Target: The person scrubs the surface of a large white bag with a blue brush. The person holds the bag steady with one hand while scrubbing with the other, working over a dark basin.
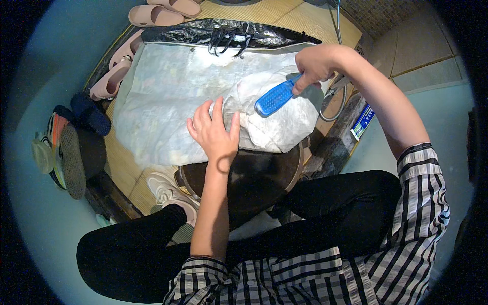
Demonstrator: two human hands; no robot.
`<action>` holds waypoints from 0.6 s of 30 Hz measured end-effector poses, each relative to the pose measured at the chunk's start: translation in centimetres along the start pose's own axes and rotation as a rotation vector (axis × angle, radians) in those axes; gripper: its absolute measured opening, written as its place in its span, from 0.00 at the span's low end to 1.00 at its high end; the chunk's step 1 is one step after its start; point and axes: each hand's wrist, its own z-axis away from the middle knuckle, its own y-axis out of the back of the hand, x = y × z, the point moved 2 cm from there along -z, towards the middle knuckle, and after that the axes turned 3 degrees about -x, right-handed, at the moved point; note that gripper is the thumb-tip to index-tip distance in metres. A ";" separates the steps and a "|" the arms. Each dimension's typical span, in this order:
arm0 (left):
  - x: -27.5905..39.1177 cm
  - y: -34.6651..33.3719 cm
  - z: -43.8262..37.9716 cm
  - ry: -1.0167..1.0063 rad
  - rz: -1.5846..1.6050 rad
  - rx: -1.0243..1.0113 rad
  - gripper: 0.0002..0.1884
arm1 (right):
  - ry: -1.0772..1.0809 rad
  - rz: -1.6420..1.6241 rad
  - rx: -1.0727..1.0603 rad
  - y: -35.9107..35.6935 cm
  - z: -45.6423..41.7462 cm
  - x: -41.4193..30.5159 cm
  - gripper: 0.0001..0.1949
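My right hand [314, 70] grips the handle of a blue plastic scrubbing brush [275, 98]. The brush lies over a bunched, rounded part of a large white cloth [167, 99], which looks damp and has greyish marks. Just left of that bunch, my left hand [215, 127] rests flat on the cloth with its fingers spread. Beneath the cloth's near edge is a dark brown round tub or stool [248, 179]. A glossy black sheet or bag [267, 34] with thin black cords [228, 40] runs along the cloth's far edge.
Pink slides [156, 16] and navy slippers [89, 114] line the left side, near a striped shoe [63, 152]. On the right are a metal shower hose [345, 99] and a blue-and-white tube [362, 122]. My white sneaker [167, 190] stands on the ribbed tan floor [133, 183].
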 end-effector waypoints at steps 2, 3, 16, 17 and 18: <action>-0.4 0.0 0.2 0.001 -0.020 -0.004 0.28 | 0.049 0.043 -0.017 -1.3 -0.5 -1.6 0.27; -0.2 0.1 0.1 -0.007 -0.014 -0.013 0.28 | 0.110 0.079 -0.010 -2.2 -0.6 -2.6 0.28; 0.6 2.7 -2.4 -0.264 0.118 -0.331 0.34 | 0.087 0.037 -0.150 -3.8 -0.8 -3.8 0.29; 0.7 2.7 -2.7 -0.300 0.116 -0.391 0.34 | 0.096 0.014 -0.152 -4.0 -1.1 -3.4 0.30; 1.0 2.8 -2.7 -0.347 0.070 -0.308 0.29 | 0.112 -0.006 -0.153 -4.1 -1.4 -3.2 0.30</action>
